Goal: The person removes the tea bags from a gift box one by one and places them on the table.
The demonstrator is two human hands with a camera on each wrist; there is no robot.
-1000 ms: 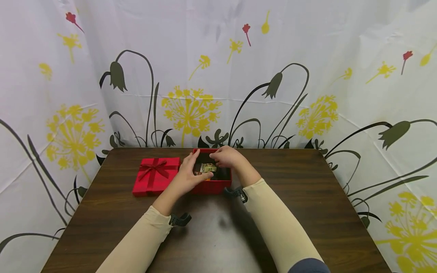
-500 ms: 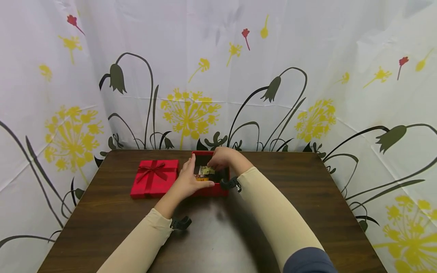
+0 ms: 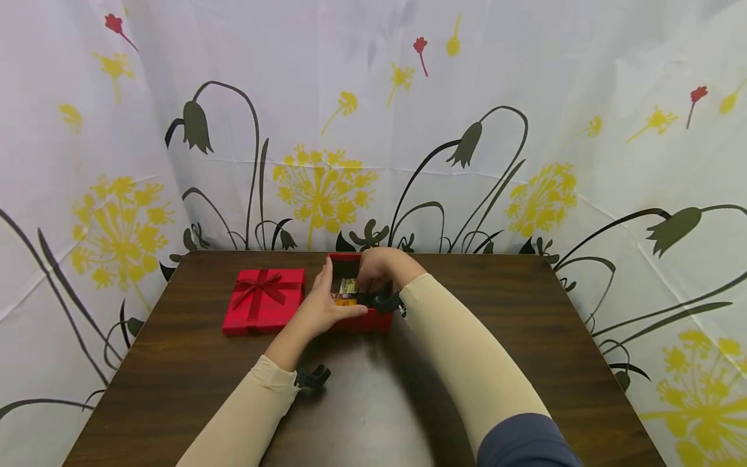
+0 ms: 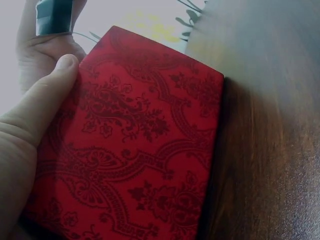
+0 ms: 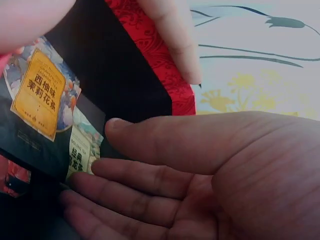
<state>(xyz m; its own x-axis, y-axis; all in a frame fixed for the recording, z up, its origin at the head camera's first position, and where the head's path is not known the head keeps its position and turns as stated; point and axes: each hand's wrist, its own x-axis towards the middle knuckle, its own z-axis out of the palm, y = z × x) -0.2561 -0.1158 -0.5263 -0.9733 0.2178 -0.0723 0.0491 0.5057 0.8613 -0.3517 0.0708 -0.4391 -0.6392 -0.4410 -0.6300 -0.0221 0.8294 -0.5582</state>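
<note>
While the left hand [image 3: 318, 307] grips the box [image 3: 362, 323], we presume to steady it, the right hand [image 3: 382, 264] sits inside. Its fingers [image 5: 145, 175] lie loose near a green packet [image 5: 81, 150].

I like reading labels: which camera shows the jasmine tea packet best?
The right wrist view: the jasmine tea packet is close, its lettering readable. Head shows it small; left wrist shows the red box but no packet.

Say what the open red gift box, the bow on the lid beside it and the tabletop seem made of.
Red gift box: likely rigid cardboard under matte paper or fabric, judging by crisp edges and darker floral patterning. Bow: probably fabric ribbon, from its loops and tails; finish unclear. Tabletop: wood or wood-look laminate with slight sheen, showing grain and pale reflection.
</note>
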